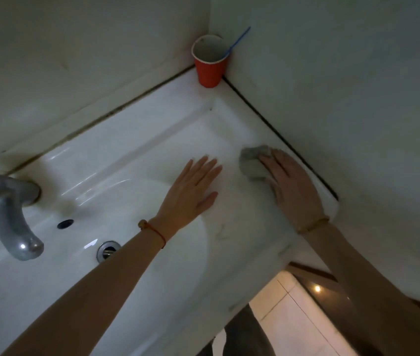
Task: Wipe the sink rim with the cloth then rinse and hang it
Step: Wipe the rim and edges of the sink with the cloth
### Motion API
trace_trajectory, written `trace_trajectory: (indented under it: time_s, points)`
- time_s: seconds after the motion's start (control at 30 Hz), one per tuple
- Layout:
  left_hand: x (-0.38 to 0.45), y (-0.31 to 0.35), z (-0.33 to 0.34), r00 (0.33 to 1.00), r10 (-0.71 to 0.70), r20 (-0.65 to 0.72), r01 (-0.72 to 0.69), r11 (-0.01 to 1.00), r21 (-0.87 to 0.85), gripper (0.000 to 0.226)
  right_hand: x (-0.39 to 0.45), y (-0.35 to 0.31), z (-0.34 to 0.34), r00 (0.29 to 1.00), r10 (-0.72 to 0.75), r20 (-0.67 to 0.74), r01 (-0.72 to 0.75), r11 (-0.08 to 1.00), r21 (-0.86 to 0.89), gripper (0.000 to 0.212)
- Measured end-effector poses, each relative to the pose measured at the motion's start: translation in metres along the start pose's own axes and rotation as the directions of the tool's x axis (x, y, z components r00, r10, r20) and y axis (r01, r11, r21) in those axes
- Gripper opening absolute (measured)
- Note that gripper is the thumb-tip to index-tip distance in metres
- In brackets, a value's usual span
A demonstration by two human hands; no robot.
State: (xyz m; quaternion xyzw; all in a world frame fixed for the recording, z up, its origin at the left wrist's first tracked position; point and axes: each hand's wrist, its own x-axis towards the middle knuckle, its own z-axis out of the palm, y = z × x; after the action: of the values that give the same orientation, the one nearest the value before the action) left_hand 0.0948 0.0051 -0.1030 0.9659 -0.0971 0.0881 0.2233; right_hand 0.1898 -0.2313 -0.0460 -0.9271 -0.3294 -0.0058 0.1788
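Note:
A white ceramic sink fills the view, its flat rim running into a wall corner at the right. A crumpled grey cloth lies on the right part of the rim, close to the dark seam along the wall. My right hand presses flat on the cloth, fingers straight over it. My left hand rests flat on the rim just left of the cloth, fingers spread, holding nothing.
A red cup with a blue toothbrush stands in the back corner of the rim. A metal tap juts over the basin at the left, above the drain and overflow hole. Tiled floor shows below.

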Motion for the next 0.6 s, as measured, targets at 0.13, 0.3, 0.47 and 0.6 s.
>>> trace_trajectory:
  time_s: [0.13, 0.3, 0.47, 0.6]
  points:
    - [0.001, 0.009, 0.011, 0.996, -0.047, 0.078, 0.05, 0.998, -0.043, 0.053, 0.01, 0.002, -0.003, 0.996, -0.086, 0.007, 0.086, 0.984, -0.154, 0.04]
    - [0.001, 0.002, 0.012, 0.995, -0.059, 0.077, 0.066, 0.994, -0.084, 0.053, -0.062, 0.026, -0.015, 0.999, -0.035, 0.025, 0.04, 0.972, -0.232, 0.045]
    - [0.002, 0.005, 0.015, 0.996, -0.077, 0.055, 0.082, 0.992, -0.099, 0.053, -0.051, 0.021, -0.02, 1.0, -0.007, -0.015, 0.002, 0.946, -0.324, 0.038]
    - [0.002, 0.003, 0.014, 0.996, -0.067, 0.054, 0.072, 0.993, -0.098, 0.053, -0.024, 0.002, -0.002, 0.993, -0.038, 0.11, 0.07, 0.948, -0.311, 0.038]
